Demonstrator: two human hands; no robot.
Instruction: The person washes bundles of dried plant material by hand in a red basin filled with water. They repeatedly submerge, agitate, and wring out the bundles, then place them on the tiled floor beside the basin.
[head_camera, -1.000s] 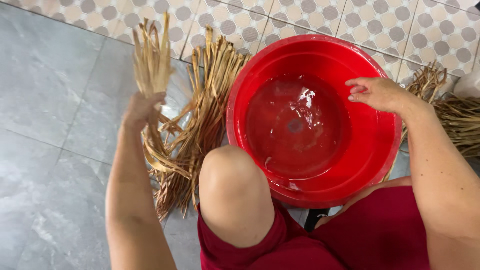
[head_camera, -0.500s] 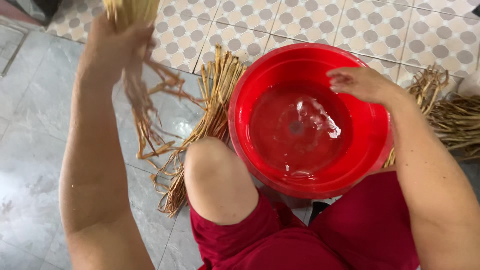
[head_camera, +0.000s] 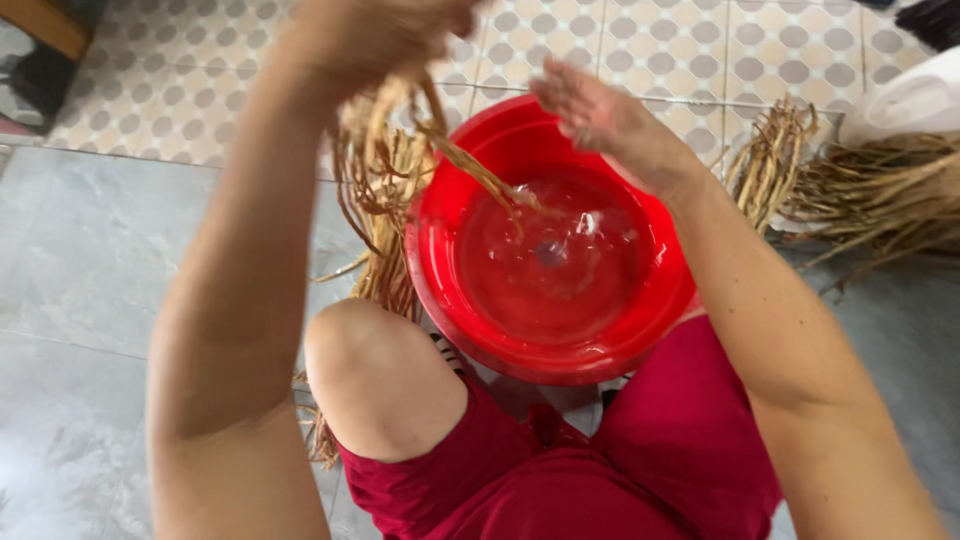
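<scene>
- Gripping a bundle of dry tan straw-like strands (head_camera: 400, 150), the left hand (head_camera: 375, 35) is blurred at the top edge, fingers closed around it.
- Strand tips dip into the water of the round red plastic basin (head_camera: 440, 270) on the floor.
- Right hand (head_camera: 600, 115) hovers over the basin's far rim, fingers spread, holding nothing.
- More dry stalks (head_camera: 870, 195) lie right of the basin.

A home floor, likely a porch or wash area, used for craft work. Large grey tiles (head_camera: 90, 260) meet small patterned tiles (head_camera: 650, 45). A red basin (head_camera: 440, 270) of water sits on the floor, with bundles of dried straw (head_camera: 880, 195) lying beside it. A wooden furniture leg (head_camera: 45, 22) shows in the corner.
</scene>
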